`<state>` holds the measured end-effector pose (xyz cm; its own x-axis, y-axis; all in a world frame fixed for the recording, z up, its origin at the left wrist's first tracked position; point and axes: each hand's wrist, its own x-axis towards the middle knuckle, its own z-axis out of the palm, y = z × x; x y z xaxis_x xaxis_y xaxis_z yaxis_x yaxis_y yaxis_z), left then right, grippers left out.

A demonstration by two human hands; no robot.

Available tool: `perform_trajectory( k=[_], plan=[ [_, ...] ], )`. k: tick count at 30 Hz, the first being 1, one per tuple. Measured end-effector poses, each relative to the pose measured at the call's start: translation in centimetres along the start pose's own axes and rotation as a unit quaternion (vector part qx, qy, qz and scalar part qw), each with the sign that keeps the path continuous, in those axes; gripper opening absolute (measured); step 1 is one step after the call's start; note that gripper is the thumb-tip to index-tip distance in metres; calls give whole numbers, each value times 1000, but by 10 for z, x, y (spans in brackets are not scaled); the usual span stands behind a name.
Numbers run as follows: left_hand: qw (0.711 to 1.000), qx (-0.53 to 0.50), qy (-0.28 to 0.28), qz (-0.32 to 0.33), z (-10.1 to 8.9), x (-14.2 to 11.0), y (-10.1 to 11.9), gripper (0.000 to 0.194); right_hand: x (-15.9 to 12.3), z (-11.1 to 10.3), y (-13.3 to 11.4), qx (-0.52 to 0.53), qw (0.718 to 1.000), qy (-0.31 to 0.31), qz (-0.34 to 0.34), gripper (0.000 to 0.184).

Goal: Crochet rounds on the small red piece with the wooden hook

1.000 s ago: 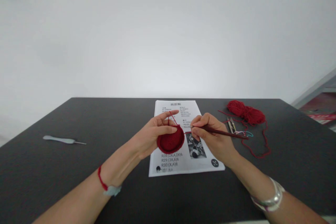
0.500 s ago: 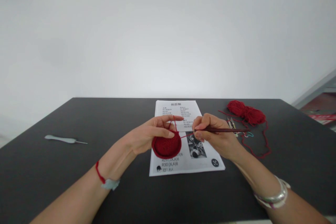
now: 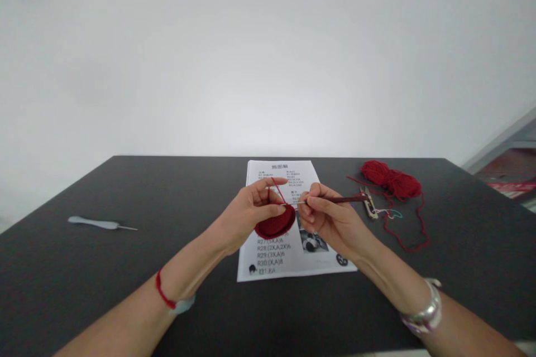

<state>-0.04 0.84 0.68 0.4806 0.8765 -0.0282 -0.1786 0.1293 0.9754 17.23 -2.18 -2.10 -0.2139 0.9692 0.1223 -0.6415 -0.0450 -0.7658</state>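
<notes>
Between thumb and fingers, my left hand pinches the top edge of a round red crochet piece. A strand of red yarn runs up from the piece to its raised index finger. My right hand is closed around a crochet hook with a dark red handle and a thin metal shaft. The shaft points left and its tip reaches the piece's upper edge, where the exact stitch is too small to make out. Both hands are above a printed pattern sheet, partly covering its text and photo.
A skein of red yarn lies at the right with a loose strand trailing. Beside it are small scissors and some stitch markers. A second hook with a pale handle rests on the dark table at the left.
The crochet piece has moved slightly right and up and is tilted. My right hand has brought the hook leftward to its edge; before, the hook was apart with yarn stretched from it.
</notes>
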Motion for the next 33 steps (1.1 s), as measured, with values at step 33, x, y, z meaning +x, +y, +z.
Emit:
perform_trajectory(
  k=[33],
  plan=[
    [991, 43, 114, 56, 14, -4, -8, 44, -14, -1, 12, -507, 799, 34, -322, 16]
  ],
)
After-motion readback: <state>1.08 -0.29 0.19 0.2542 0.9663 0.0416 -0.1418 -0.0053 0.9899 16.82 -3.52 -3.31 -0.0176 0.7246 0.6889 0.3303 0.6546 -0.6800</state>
